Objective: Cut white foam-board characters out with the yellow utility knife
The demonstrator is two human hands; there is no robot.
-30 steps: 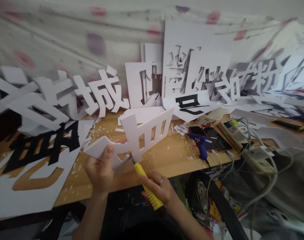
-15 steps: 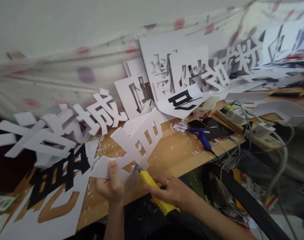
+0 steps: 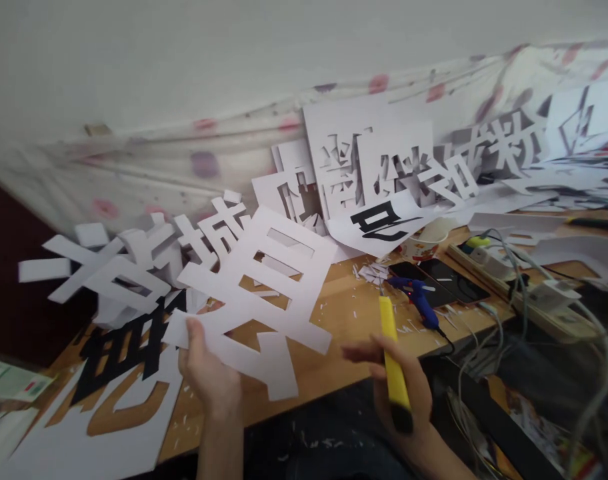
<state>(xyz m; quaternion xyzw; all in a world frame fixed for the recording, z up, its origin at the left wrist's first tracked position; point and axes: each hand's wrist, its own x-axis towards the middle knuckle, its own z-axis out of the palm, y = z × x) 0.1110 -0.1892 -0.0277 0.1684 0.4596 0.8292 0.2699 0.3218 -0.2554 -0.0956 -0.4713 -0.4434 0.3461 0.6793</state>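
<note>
My left hand [image 3: 209, 373] grips a white foam-board cut-out character [image 3: 309, 317] by its left corner, thumb on top. The cut-out is tilted above the table, its flat face toward me, and several slots go through it. My right hand [image 3: 409, 393] is wrapped round a yellow utility knife [image 3: 393, 353] with a black end. The thin tip points up and away, apart from the cut-out. Some of the fingers behind the handle are hidden. Beyond the tip lies a blue glue gun [image 3: 420, 308] beside small white scraps [image 3: 373, 272].
White cut-out characters [image 3: 129, 280] stand along the curtained wall. A sheet [image 3: 39, 453] with openings and a black character [image 3: 129, 353] lie at left. A paper cup [image 3: 418, 248], dark phones [image 3: 457, 283], a power strip [image 3: 484, 267] and cables are at right, above the chair arm [image 3: 504, 413].
The knife has come away from the cut-out to the right and now points upward. My left hand has turned the cut-out's face more toward me. The view has shifted slightly.
</note>
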